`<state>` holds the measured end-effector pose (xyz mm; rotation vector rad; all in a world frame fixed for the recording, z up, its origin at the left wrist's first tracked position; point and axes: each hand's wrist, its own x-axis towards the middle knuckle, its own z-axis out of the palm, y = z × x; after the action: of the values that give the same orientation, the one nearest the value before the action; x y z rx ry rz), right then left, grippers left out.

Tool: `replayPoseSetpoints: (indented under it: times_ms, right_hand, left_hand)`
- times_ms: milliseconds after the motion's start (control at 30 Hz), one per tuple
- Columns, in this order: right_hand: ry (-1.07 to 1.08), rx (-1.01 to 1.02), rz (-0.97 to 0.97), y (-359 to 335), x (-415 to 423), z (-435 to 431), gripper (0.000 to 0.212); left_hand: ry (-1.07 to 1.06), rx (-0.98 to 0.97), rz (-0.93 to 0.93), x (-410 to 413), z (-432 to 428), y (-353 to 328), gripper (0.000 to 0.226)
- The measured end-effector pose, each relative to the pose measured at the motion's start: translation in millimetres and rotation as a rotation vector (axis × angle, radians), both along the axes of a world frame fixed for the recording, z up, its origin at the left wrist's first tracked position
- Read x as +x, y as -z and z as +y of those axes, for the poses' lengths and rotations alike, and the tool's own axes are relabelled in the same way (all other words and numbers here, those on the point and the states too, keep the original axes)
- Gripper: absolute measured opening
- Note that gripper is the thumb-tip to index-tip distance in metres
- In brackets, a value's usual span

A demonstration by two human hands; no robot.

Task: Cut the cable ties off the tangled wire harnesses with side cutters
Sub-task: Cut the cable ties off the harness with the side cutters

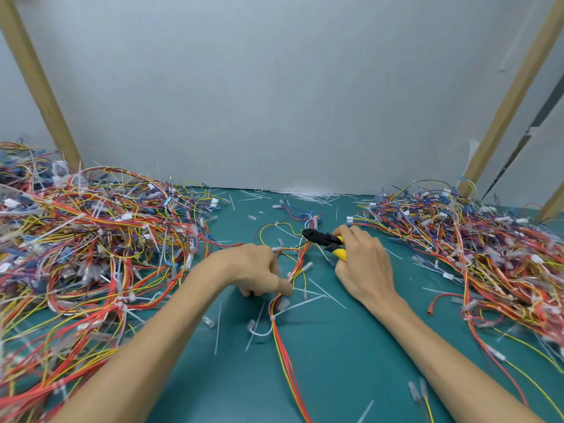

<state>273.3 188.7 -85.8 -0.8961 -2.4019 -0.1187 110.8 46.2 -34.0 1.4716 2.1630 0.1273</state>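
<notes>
Grey wall (wooden posts), green tabletop

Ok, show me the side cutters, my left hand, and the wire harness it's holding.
side cutters [316, 236], head view, black head.
left hand [253, 267], head view, back of the hand.
wire harness [281, 346], head view, red and yellow bundle below the hand.

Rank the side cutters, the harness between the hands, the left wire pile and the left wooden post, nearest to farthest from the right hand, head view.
1. side cutters: gripped in the right hand.
2. harness: just to its left, pinched by the left hand.
3. left wire pile: far to the left.
4. left wooden post: behind that pile, farthest.
</notes>
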Motion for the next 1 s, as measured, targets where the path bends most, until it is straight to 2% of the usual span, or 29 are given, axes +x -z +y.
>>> replayPoseSetpoints:
  times_ms: [100, 200, 267, 533, 633, 800, 1000]
  right_hand:
    - [-0.004, 0.001, -0.015, 0.2, 0.0, 0.5, 0.032]
    - [-0.025, 0.002, -0.014, 0.1, 0.8, 1.2, 0.031]
    - [-0.039, -0.003, -0.014, -0.2, 0.3, 2.2, 0.032]
    - [-0.105, -0.081, 0.03, 1.4, 0.2, 7.7, 0.041]
    - [-0.103, -0.114, 0.089, 0.8, 0.7, 7.8, 0.035]
    - [-0.079, -0.12, 0.09, 2.0, 1.4, 8.1, 0.015]
    - [-0.072, -0.132, 0.076, 3.3, 1.7, 10.5, 0.012]
  left_hand:
    - [0.016, 0.041, 0.19, 13.4, -0.2, 1.9, 0.03]
    - [-0.011, 0.063, 0.253, 20.1, 1.3, 2.3, 0.02]
    - [-0.049, 0.079, 0.259, 17.6, 1.5, 1.4, 0.024]
    - [-0.286, 0.397, -0.182, 2.4, 10.9, 28.9, 0.011]
    - [-0.308, 0.508, -0.216, 4.4, 13.6, 38.4, 0.006]
    - [-0.352, 0.69, -0.354, 8.2, 10.9, 49.6, 0.021]
    - [-0.305, 0.715, -0.349, 7.8, 11.0, 52.7, 0.034]
